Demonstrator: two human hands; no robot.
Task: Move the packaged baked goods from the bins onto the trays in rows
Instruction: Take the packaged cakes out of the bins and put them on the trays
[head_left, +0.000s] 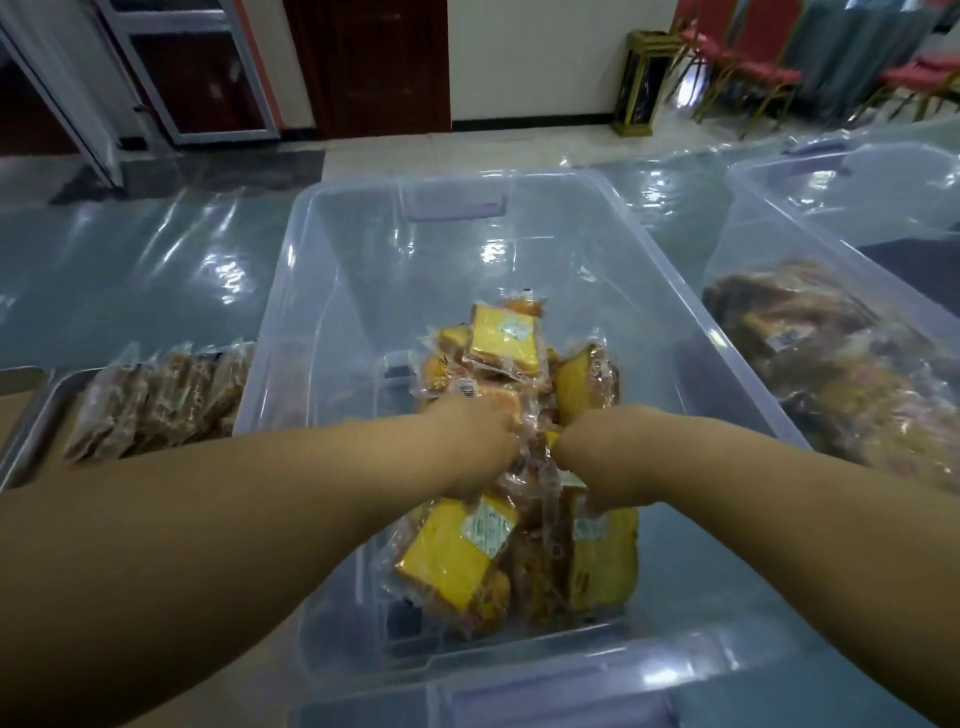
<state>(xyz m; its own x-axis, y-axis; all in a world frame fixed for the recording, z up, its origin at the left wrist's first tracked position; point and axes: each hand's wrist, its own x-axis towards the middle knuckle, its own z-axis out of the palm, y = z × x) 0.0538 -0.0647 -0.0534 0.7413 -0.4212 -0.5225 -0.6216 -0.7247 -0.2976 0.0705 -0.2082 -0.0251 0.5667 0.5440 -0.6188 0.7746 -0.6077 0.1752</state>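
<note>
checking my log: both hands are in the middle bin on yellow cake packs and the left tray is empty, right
No: the head view shows the left tray holding a row of brown packs. Left hand and right hand are in the middle bin on yellow cake packs.

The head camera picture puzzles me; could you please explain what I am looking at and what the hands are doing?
There is no machine here: a person wears one camera on the head, looking down at their own bare arms. Both arms reach into a large clear plastic bin on a table covered with shiny plastic sheeting. The left hand and the right hand each grip clear-wrapped packets of yellow cake slices piled in that bin. To the left, a grey tray holds a row of brown packaged baked goods. To the right stands a second clear bin with darker packets.
</note>
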